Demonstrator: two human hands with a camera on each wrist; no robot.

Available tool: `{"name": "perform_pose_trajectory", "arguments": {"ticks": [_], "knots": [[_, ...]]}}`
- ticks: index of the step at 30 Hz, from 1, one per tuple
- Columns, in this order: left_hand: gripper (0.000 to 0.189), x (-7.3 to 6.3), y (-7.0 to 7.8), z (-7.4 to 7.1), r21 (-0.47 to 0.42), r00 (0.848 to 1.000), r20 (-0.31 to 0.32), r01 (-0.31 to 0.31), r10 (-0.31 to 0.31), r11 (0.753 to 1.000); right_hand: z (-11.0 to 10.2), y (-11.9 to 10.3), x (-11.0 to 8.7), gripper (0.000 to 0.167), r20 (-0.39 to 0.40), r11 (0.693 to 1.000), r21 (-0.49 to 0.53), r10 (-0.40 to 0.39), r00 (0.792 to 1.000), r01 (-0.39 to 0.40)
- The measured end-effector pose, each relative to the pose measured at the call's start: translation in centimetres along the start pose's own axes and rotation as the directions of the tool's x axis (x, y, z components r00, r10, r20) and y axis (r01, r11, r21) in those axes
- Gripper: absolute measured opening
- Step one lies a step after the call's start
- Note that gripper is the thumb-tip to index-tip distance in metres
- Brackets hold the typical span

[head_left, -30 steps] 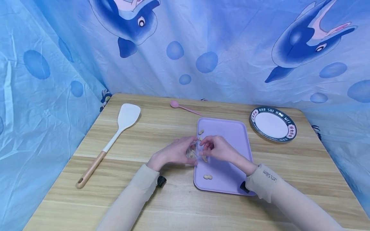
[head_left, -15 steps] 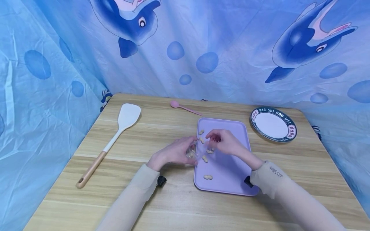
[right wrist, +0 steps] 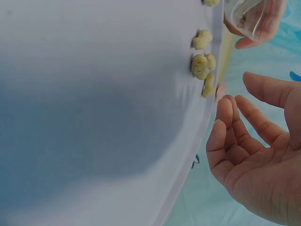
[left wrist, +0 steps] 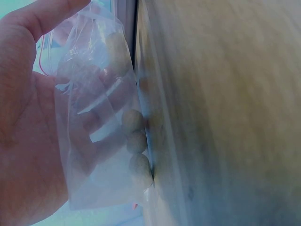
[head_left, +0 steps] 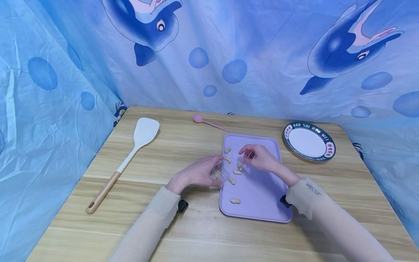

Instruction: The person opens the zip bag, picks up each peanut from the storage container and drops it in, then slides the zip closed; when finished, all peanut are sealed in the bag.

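My left hand [head_left: 204,171] holds a clear zip bag [left wrist: 89,160] at the left edge of a lilac tray [head_left: 262,196]. In the left wrist view the thumb is at the bag's top and the fingers lie behind it. Several peanuts [left wrist: 139,167] show through the plastic. More peanuts [head_left: 235,201] lie loose along the tray's left side. My right hand [head_left: 262,158] hovers above the tray, just right of these nuts. Its fingers are loosely bent, and in the right wrist view a gap shows between thumb and fingertips, with nothing held.
A white spatula [head_left: 144,133] with a wooden handle lies on the left of the wooden table [head_left: 183,225]. Behind the tray is a pink spoon [head_left: 198,118]. At the back right stands a plate [head_left: 307,142] with a dark patterned rim. A blue dolphin-print curtain [head_left: 262,98] borders the table.
My right hand has drawn away from the bag's mouth, right and slightly back over the tray. Peanuts near the tray's middle left are now uncovered. The left hand and bag stay put.
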State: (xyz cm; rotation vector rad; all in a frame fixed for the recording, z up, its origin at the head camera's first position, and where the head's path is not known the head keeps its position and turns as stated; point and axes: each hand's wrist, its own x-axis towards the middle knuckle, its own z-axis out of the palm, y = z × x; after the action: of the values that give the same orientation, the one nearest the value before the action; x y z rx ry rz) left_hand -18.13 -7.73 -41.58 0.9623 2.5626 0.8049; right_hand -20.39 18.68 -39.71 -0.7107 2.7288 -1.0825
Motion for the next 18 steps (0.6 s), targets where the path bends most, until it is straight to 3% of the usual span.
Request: {"name": "perform_pose_trajectory", "arguments": {"ticks": [18], "knots": [[0.088,0.1,-0.2,0.1,0.006,1.000,-0.003,0.006,-0.006,1.000,1.0,1.1,0.1,0.021,0.075,0.999,0.027,0.036,0.996,-0.038]]}}
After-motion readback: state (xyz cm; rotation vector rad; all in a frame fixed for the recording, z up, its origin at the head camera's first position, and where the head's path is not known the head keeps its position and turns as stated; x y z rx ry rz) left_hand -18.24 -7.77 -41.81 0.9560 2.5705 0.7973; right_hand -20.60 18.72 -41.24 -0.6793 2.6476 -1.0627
